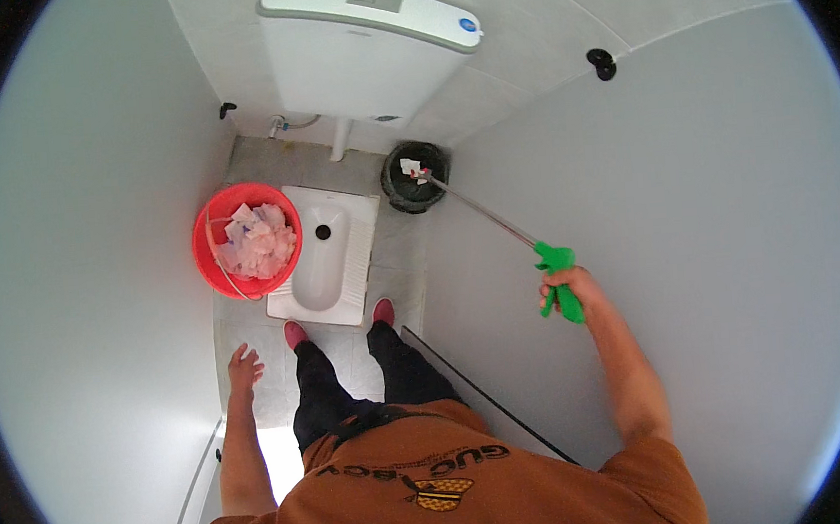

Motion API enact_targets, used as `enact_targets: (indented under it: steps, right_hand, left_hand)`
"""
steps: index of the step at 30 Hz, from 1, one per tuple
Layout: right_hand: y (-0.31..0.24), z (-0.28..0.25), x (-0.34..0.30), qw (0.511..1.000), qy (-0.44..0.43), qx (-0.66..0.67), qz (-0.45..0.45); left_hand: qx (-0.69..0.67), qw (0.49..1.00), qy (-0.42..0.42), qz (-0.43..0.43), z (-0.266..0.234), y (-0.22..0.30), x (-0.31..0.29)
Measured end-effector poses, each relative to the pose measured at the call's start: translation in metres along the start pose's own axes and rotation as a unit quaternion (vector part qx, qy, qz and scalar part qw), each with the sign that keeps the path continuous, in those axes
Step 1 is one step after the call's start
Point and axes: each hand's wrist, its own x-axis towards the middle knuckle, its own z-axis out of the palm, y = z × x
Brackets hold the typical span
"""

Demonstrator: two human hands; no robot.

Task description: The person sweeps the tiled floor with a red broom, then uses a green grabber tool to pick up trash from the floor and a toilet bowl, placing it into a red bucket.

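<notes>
My right hand is wrapped round the green handle of a litter picker. Its thin metal shaft slants up and left, and its tip reaches into a black-lined waste bin in the far corner. White crumpled paper shows at the tip; whether the jaws are closed on it I cannot tell. My left hand hangs free on the left with its fingers apart, holding nothing. Beyond it stands a red bucket heaped with crumpled tissue, its handle resting at the left side.
A white squat toilet is set in the grey tiled floor between bucket and bin. The white cistern hangs on the wall above, with a pipe below. Grey partitions close in on both sides. My feet stand just before the toilet.
</notes>
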Motion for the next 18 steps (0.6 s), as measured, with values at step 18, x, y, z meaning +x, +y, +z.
enact_targets:
  steps: [18]
  right_hand:
    - [-0.082,0.123,-0.128,0.982,-0.079,-0.17,0.035]
  left_hand:
    - [0.231,0.891,0.177,0.348,0.058,0.132,0.2]
